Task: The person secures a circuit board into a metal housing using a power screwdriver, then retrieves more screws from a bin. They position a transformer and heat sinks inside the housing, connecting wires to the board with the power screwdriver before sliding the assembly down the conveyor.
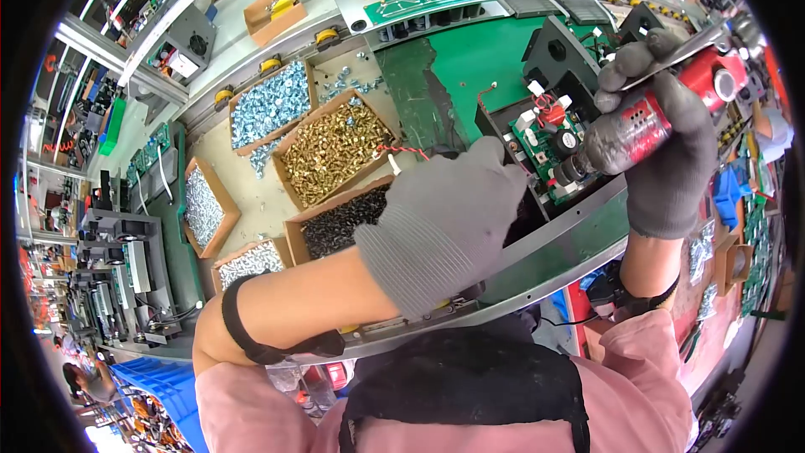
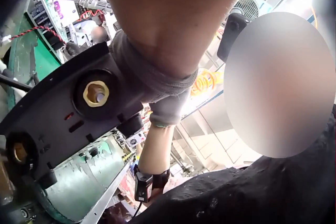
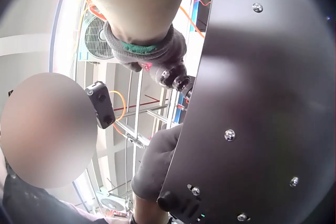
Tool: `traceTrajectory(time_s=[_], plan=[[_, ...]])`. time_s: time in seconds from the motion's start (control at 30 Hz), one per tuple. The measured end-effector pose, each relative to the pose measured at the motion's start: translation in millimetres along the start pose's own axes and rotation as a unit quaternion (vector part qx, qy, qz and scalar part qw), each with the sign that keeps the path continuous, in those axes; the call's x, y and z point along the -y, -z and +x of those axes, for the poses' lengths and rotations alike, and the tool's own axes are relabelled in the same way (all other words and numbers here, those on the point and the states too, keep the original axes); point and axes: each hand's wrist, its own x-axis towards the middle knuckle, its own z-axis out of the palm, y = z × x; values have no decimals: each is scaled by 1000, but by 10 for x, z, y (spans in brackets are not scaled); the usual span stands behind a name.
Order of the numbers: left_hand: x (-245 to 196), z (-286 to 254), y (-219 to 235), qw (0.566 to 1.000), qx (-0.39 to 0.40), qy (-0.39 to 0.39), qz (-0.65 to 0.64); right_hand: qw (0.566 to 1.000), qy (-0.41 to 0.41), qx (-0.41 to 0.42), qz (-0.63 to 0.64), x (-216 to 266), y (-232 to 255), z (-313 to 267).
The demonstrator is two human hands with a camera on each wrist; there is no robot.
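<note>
My right gloved hand (image 1: 671, 138) grips a red power screwdriver (image 1: 629, 130), fingers over the silver bar along its top. The driver's nose points down-left to a green circuit board (image 1: 541, 147) in a black metal case (image 1: 553, 50). On the near left side of that case, my left gloved hand (image 1: 453, 214) holds its wall with bent fingers; the fingertips are hidden. Red-black twisted wires (image 1: 402, 149) with a white plug stick out beside this hand. Brass nuts (image 2: 96, 94) show on a black panel in the left wrist view. A screw-studded black panel (image 3: 252, 98) fills the right wrist view.
Cardboard trays of blue-silver screws (image 1: 272, 105), brass-coloured fasteners (image 1: 335, 151) and black screws (image 1: 340, 222) stand left of the case. Behind are a grey panel with a green board (image 1: 428, 2) and a small carton (image 1: 275, 13). A metal rail (image 1: 553, 231) runs along the near edge.
</note>
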Motion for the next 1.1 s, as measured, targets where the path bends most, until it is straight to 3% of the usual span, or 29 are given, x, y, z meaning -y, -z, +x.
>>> traceTrajectory(time_s=[0.07, 0.13, 0.2, 0.27, 0.33, 0.4, 0.43, 0.5, 0.53, 0.6, 0.67, 0.73, 0.83, 0.9, 0.93, 0.97, 1.0, 1.03, 1.1], plan=[[55, 31, 18, 1000, 11, -13, -3, 1000, -26, -11, -6, -18, 138, 30], [31, 49, 36, 999, 26, -24, -8, 993, -105, -17, 56, -34, 259, 45], [-84, 38, 61, 994, 53, -18, 94, 994, -97, -19, 36, -70, 320, 33], [-113, 21, 27, 994, 35, -46, 95, 997, -27, 2, 71, -85, 309, 1], [-100, 37, 10, 993, 15, -71, 97, 989, 60, 125, 47, -48, 208, 4], [-29, 81, 9, 995, 54, -74, 49, 954, 94, 283, -11, 25, 111, 46], [10, 92, 18, 995, 53, -72, 46, 954, 99, 283, -30, 31, 15, 7], [77, 109, 82, 985, 37, -158, 57, 958, 92, 258, -88, 32, -218, -88], [64, 125, 131, 986, 31, -155, 55, 955, 109, 259, -91, -14, -296, -87], [-7, 160, 218, 985, 115, -104, 76, 957, 104, 241, -125, -30, -329, -84], [-2, 147, 137, 989, 95, -101, 53, 958, 103, 217, -157, -59, -346, -65], [4, 133, 145, 991, 81, -100, 30, 972, 53, 215, -79, -94, -340, -54], [95, 163, 116, 982, 146, -114, 35, 975, 44, 197, -92, -106, -363, -59], [368, 191, -63, 974, -76, -170, -126, 976, 27, 195, -95, -91, -357, -48], [426, 222, 56, 974, -74, -172, -125, 976, 31, 200, -85, -82, -359, -38], [484, 253, 197, 943, 12, 2, -332, 976, 35, 204, -74, -74, -362, -31], [530, 284, 285, 835, 98, 178, -511, 977, 35, 200, -73, -72, -369, -9], [590, 309, 259, 835, 104, 179, -510, 972, 42, 213, -90, -76, -381, 28], [652, 355, 163, 733, 10, 164, -660, 962, 56, 236, -125, -39, -381, 72]])
